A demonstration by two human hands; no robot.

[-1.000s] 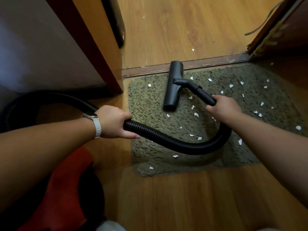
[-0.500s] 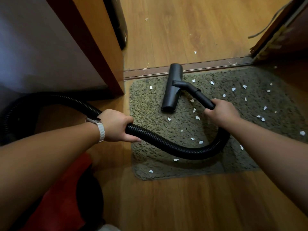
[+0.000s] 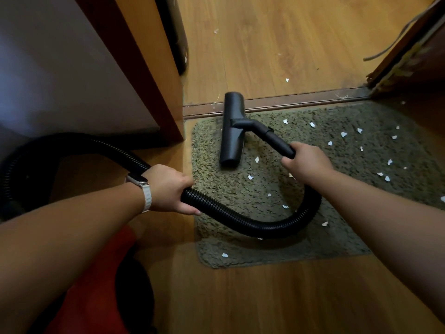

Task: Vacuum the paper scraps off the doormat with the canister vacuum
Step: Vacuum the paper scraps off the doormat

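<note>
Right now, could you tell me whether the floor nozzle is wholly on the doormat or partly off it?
Partly off: the floor nozzle lies mostly on the doormat, but its far end crosses the threshold strip.

You've got just 1 cam, on your head, so no 2nd view to share with. It looks fwd and steeply down at the doormat (image 3: 375,150), which sits mid-pic, a bit right. It's close: your left hand (image 3: 166,186) shows just left of the doormat, your right hand (image 3: 307,161) over it, both gripping the hose (image 3: 240,220) at arm's reach. The door sill (image 3: 301,102) runs along the doormat's far edge.
</note>
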